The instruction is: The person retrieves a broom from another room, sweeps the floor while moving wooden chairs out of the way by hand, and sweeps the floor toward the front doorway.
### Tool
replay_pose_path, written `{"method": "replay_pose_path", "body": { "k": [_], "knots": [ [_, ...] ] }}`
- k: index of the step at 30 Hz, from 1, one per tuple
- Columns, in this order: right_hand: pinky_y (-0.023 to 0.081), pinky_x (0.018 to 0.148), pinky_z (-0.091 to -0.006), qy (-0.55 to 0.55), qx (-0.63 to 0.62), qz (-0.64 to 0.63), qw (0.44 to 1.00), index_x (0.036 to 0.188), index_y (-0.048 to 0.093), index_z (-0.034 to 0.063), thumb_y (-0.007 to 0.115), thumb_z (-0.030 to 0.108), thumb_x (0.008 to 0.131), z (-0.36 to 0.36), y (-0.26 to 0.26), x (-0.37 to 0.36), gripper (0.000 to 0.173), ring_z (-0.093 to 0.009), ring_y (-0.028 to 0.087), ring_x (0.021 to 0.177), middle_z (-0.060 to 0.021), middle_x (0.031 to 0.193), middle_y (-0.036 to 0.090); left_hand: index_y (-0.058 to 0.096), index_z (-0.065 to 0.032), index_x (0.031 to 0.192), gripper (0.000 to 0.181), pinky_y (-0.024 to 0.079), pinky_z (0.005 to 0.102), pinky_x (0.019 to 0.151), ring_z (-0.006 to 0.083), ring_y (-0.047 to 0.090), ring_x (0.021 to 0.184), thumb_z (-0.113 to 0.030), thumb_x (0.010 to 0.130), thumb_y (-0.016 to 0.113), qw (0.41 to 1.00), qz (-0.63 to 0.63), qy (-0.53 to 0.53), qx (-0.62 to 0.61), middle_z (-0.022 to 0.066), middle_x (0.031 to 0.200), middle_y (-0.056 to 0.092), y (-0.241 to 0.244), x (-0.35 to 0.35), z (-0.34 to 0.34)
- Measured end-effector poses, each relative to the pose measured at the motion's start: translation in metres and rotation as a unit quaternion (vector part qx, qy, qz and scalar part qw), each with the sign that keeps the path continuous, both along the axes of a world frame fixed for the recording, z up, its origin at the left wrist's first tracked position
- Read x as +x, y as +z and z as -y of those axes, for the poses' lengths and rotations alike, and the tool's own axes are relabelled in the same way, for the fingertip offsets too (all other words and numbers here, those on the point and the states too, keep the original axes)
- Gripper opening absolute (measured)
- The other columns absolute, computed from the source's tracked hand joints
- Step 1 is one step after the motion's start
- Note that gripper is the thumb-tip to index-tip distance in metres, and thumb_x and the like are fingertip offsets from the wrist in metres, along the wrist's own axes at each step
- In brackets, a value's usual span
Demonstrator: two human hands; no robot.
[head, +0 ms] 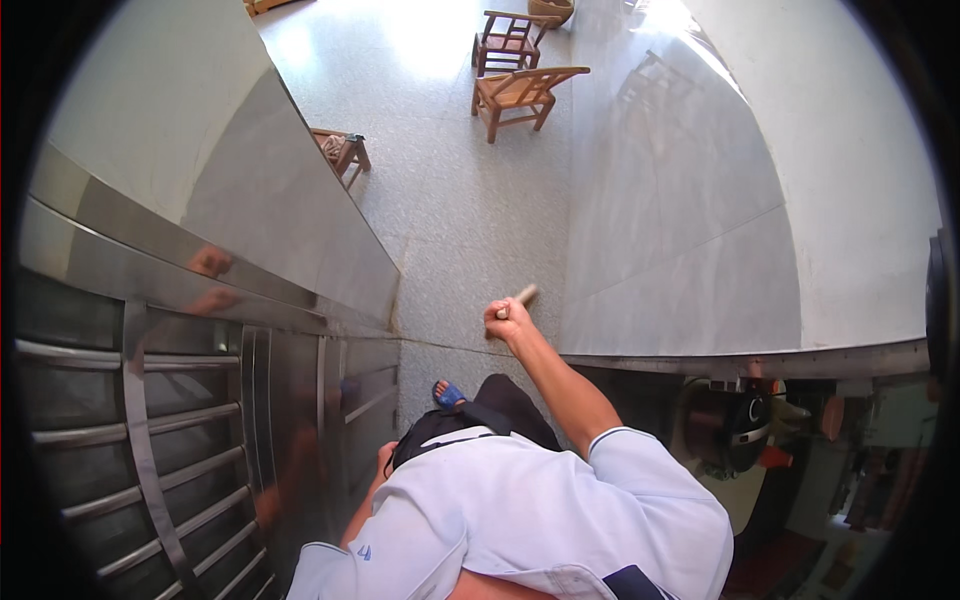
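Observation:
My right hand (508, 318) is stretched out ahead over the speckled floor (465, 292), closed around a pale, light-coloured stick or handle (529, 294). A short end of it shows at the thumb side, and its far tip points up and to the right, slightly blurred. Down at my side, my left hand (387, 456) is mostly hidden by my shirt and a black bag or garment (424, 439) at my waist. Whether its fingers hold anything cannot be seen. One foot in a blue slipper (448, 393) is on the floor below.
A metal gate with horizontal bars (191, 427) stands close on my left. A grey tiled wall (675, 262) runs along my right. Farther ahead are wooden chairs (517, 90), a small wooden stool with a cloth (345, 150) and a woven basket (551, 10). A dark appliance (727, 427) is at lower right.

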State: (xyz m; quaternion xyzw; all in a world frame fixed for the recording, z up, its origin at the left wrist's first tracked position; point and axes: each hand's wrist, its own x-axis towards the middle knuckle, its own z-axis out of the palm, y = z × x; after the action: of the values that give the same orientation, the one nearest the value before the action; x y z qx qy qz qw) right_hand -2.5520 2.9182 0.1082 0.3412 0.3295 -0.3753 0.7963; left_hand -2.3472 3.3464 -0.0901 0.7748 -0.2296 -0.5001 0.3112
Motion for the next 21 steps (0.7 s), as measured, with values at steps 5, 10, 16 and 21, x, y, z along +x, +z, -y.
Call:
{"method": "replay_pose_path", "body": {
  "k": [5, 10, 16, 21],
  "knots": [
    [0.031, 0.031, -0.0179, 0.044, -0.069, 0.119, 0.99, 0.081, 0.036, -0.0031, 0.038, 0.001, 0.073, 0.045, -0.041, -0.03, 0.009, -0.007, 0.035, 0.034, 0.0021, 0.045, 0.036, 0.059, -0.0014, 0.08, 0.018, 0.042, 0.0248, 0.062, 0.0117, 0.055, 0.065, -0.017, 0.072, 0.056, 0.998, 0.039, -0.047, 0.03, 0.0072, 0.07, 0.06, 0.046, -0.002, 0.036],
    [0.029, 0.031, -0.018, 0.005, -0.127, 0.126, 0.984, 0.088, 0.035, -0.0076, 0.04, 0.007, 0.079, 0.075, -0.029, -0.061, 0.018, -0.006, 0.035, 0.034, 0.0023, 0.049, 0.037, 0.059, -0.0024, 0.08, 0.017, 0.043, 0.0251, 0.063, 0.0126, 0.056, 0.065, -0.017, 0.071, 0.057, 0.999, 0.03, -0.015, 0.032, 0.0075, 0.069, 0.06, 0.064, 0.0, 0.079],
    [0.03, 0.031, -0.0182, 0.011, -0.055, 0.039, 0.998, 0.082, 0.036, -0.0028, 0.038, 0.007, 0.079, 0.118, 0.026, -0.087, 0.011, -0.006, 0.034, 0.033, 0.0025, 0.045, 0.035, 0.06, -0.0017, 0.084, 0.02, 0.044, 0.0263, 0.063, 0.0148, 0.056, 0.069, -0.016, 0.071, 0.055, 0.998, 0.042, -0.018, 0.04, 0.009, 0.075, 0.06, 0.038, -0.018, 0.153],
    [0.033, 0.031, -0.0197, 0.077, -0.032, -0.121, 0.989, 0.054, 0.031, 0.0075, 0.037, -0.001, 0.069, 0.155, 0.009, -0.087, 0.018, -0.009, 0.032, 0.033, 0.0018, 0.042, 0.031, 0.06, -0.0005, 0.084, 0.018, 0.044, 0.0264, 0.062, 0.0174, 0.058, 0.069, -0.011, 0.072, 0.052, 0.997, 0.042, -0.032, -0.061, 0.0113, 0.075, 0.061, 0.033, -0.032, 0.236]
  ]
}}
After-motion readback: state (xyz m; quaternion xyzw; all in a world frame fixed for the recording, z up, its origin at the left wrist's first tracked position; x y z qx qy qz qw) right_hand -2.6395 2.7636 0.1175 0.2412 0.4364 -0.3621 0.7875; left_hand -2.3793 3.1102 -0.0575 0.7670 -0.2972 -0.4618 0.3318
